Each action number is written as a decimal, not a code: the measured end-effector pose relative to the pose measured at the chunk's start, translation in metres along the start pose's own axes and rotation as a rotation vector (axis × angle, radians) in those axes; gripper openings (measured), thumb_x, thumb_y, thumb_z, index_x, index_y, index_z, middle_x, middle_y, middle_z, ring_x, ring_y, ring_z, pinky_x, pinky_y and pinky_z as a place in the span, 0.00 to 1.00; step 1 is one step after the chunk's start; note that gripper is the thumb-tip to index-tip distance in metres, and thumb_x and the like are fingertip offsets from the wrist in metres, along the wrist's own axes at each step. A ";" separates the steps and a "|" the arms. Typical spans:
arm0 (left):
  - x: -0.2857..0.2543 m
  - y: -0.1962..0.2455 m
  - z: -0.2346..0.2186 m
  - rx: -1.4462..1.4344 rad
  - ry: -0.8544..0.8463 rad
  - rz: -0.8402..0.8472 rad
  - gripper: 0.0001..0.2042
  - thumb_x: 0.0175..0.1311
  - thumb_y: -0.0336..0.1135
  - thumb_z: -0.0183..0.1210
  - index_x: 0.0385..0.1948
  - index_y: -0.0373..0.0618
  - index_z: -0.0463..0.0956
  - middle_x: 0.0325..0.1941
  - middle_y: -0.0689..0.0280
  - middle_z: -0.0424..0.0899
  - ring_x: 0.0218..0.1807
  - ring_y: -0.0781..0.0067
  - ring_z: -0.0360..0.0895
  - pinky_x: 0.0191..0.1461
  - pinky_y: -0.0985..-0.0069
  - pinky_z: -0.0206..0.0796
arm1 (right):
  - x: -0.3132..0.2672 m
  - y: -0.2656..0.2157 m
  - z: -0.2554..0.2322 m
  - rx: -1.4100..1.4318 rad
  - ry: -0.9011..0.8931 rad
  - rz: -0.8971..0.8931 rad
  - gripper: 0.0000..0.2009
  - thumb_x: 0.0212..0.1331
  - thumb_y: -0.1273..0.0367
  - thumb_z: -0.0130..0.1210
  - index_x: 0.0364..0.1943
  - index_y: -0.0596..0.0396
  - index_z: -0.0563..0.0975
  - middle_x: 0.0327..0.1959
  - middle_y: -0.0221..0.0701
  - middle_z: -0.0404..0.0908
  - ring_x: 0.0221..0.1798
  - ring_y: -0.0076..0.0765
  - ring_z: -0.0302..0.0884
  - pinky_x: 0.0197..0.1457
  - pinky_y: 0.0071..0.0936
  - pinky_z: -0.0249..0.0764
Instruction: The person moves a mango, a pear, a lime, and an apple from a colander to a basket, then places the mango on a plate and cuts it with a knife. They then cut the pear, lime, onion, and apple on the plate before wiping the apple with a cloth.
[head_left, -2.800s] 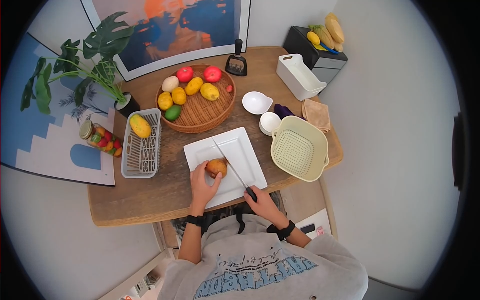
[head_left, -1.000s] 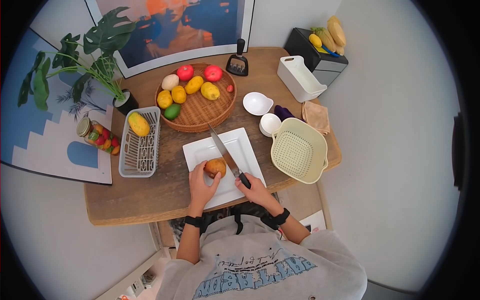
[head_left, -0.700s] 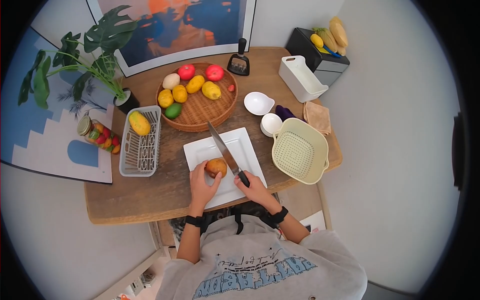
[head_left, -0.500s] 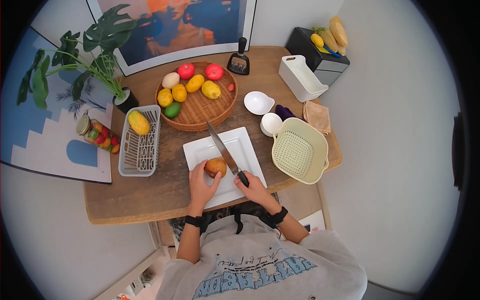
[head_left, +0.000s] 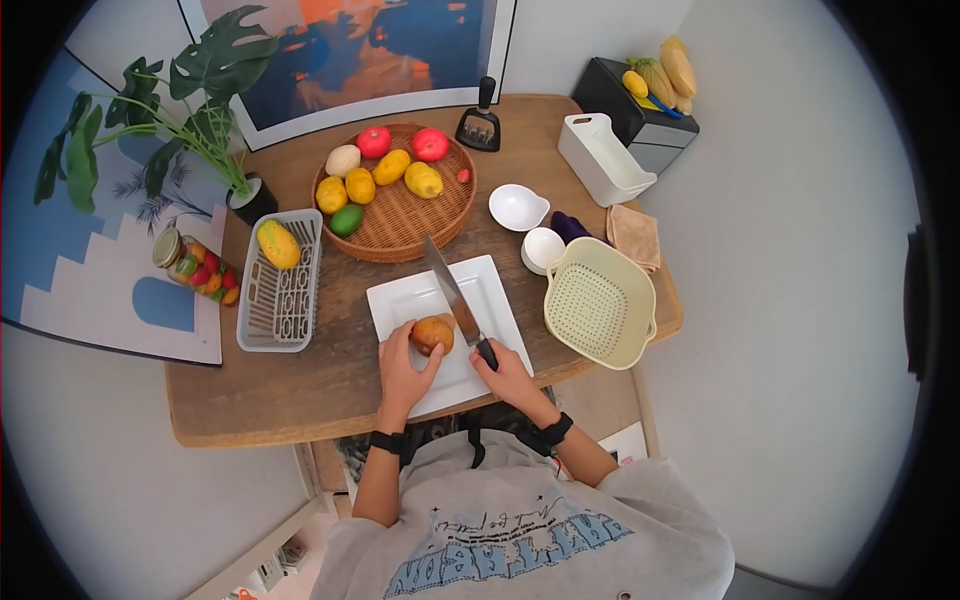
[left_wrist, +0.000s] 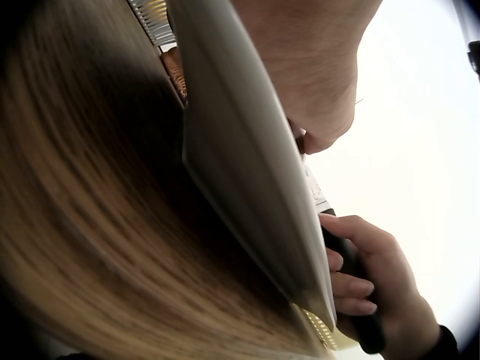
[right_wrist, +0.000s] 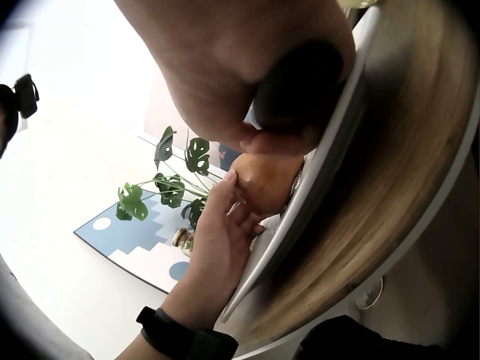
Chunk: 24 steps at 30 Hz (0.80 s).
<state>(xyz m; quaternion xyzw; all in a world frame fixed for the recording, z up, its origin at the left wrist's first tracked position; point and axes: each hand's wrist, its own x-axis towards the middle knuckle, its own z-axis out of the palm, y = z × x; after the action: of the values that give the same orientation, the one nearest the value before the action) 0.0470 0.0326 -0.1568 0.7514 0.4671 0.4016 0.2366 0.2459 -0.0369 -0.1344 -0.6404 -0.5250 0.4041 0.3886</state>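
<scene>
On a white square plate [head_left: 482,285] sits a round orange-brown fruit [head_left: 433,335], also visible in the right wrist view as a smooth fruit [right_wrist: 264,182]. My left hand [head_left: 402,372] grips it from the near left side, thumb and fingers spread around it. A kitchen knife [head_left: 455,298] with a black handle is held in my right hand [head_left: 508,376], just right of the fruit. Its blade slants forward and left, flat side showing, with the tip past the plate's far rim. The left wrist view shows my right-hand fingers [left_wrist: 352,287] wrapped around the black handle.
Beyond the plate is a round wicker basket [head_left: 400,238] of fruit. A grey plastic basket [head_left: 275,335] with a yellow fruit stands left, beside a jar [head_left: 197,268]. To the right are a pale yellow colander [head_left: 600,300], white bowls [head_left: 518,207] and a folded cloth [head_left: 633,236].
The knife has moved forward and turned from edge-on to showing the flat of its blade; just now its tip shifted slightly right. The left hand and the fruit stay in place.
</scene>
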 end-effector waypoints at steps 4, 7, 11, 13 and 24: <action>-0.001 0.002 -0.002 -0.004 -0.003 -0.012 0.27 0.60 0.41 0.69 0.58 0.38 0.73 0.54 0.52 0.80 0.54 0.49 0.76 0.60 0.62 0.63 | -0.005 0.003 0.005 0.023 0.070 -0.031 0.12 0.67 0.63 0.58 0.38 0.60 0.75 0.22 0.40 0.76 0.24 0.36 0.72 0.32 0.33 0.71; 0.000 0.002 -0.002 -0.004 -0.002 -0.010 0.27 0.60 0.41 0.69 0.58 0.38 0.73 0.54 0.52 0.80 0.54 0.50 0.76 0.60 0.62 0.63 | -0.002 0.001 0.004 0.006 0.034 0.006 0.12 0.67 0.63 0.58 0.37 0.60 0.76 0.22 0.39 0.76 0.24 0.36 0.73 0.32 0.33 0.70; 0.000 -0.001 0.001 -0.002 0.015 0.007 0.27 0.60 0.41 0.68 0.58 0.38 0.73 0.53 0.52 0.80 0.53 0.50 0.76 0.60 0.62 0.63 | 0.007 -0.001 -0.001 -0.025 -0.048 0.052 0.13 0.67 0.62 0.58 0.37 0.60 0.76 0.22 0.38 0.76 0.24 0.36 0.73 0.31 0.33 0.70; 0.000 0.000 0.000 -0.007 0.007 -0.001 0.27 0.60 0.41 0.68 0.57 0.38 0.73 0.53 0.52 0.80 0.53 0.50 0.76 0.59 0.62 0.63 | 0.010 0.002 -0.001 -0.029 -0.039 0.039 0.13 0.67 0.62 0.58 0.37 0.60 0.76 0.22 0.38 0.76 0.24 0.36 0.73 0.32 0.33 0.70; 0.001 0.004 -0.001 0.006 0.004 -0.007 0.27 0.60 0.42 0.68 0.57 0.37 0.72 0.51 0.51 0.80 0.53 0.49 0.77 0.59 0.60 0.63 | 0.007 -0.002 -0.003 -0.014 -0.074 0.065 0.13 0.68 0.62 0.58 0.38 0.60 0.76 0.21 0.37 0.74 0.25 0.33 0.74 0.32 0.32 0.70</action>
<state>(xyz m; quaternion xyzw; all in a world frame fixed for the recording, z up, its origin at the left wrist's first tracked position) 0.0480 0.0314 -0.1532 0.7496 0.4714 0.4008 0.2352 0.2485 -0.0298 -0.1325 -0.6445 -0.5208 0.4363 0.3508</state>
